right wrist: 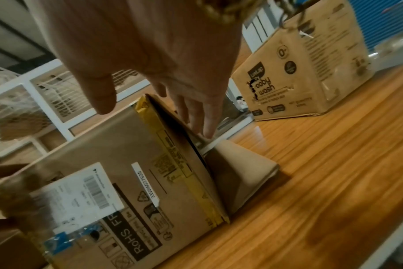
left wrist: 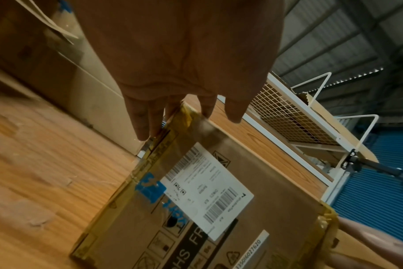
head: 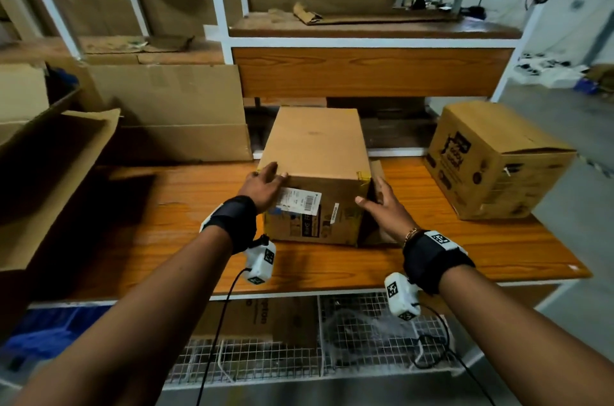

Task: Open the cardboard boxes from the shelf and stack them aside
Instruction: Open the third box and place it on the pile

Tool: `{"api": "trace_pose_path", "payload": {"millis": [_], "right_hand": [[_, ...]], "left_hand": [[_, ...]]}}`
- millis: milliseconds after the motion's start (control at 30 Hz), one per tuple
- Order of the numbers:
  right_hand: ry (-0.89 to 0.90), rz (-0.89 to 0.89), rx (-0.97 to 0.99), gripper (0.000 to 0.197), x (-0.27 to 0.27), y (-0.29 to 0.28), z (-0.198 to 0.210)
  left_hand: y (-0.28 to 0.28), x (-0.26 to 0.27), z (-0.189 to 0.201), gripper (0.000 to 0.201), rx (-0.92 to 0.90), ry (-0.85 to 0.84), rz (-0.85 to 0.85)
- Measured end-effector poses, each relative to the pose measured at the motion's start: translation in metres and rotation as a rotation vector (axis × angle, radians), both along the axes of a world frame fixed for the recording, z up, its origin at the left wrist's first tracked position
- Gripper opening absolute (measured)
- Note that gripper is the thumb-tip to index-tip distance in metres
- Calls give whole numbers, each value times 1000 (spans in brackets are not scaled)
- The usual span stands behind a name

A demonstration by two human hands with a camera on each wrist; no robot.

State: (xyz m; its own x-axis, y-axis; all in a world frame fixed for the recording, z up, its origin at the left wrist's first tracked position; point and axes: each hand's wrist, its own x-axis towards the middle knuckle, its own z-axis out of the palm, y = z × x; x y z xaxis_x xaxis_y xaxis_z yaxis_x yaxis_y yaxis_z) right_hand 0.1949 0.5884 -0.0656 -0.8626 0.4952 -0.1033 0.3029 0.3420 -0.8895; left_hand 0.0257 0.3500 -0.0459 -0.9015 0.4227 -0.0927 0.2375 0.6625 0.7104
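head view down onto shelf, wrist views close, sharing box [head: 315,153]

Both arms bare. Black wrist straps [head: 236,219], each carrying a white camera pod [head: 259,261] with black square markers, black cable [head: 219,322] trailing. Gold bracelet [head: 411,234] on right wrist.

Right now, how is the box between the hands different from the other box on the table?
The middle box has a white label; the baby wash box has dark print instead. Hands touch the middle box at both sides; the baby wash box stands alone, turned at an angle. Both are brown cardboard on the wooden table.
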Motion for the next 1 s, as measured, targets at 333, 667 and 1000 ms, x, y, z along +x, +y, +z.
{"api": "trace_pose_path", "payload": {"millis": [333, 667, 1000], "right_hand": [[141, 25, 169, 92, -17, -46, 27], [164, 472, 858, 66, -92, -202, 61], [239, 341, 900, 66, -124, -219, 71]], "left_hand": [[-45, -7, -12, 60, 537, -242, 145], [-147, 10, -58, 63, 563, -615, 413], [-140, -24, 11, 74, 241, 137, 140]]}}
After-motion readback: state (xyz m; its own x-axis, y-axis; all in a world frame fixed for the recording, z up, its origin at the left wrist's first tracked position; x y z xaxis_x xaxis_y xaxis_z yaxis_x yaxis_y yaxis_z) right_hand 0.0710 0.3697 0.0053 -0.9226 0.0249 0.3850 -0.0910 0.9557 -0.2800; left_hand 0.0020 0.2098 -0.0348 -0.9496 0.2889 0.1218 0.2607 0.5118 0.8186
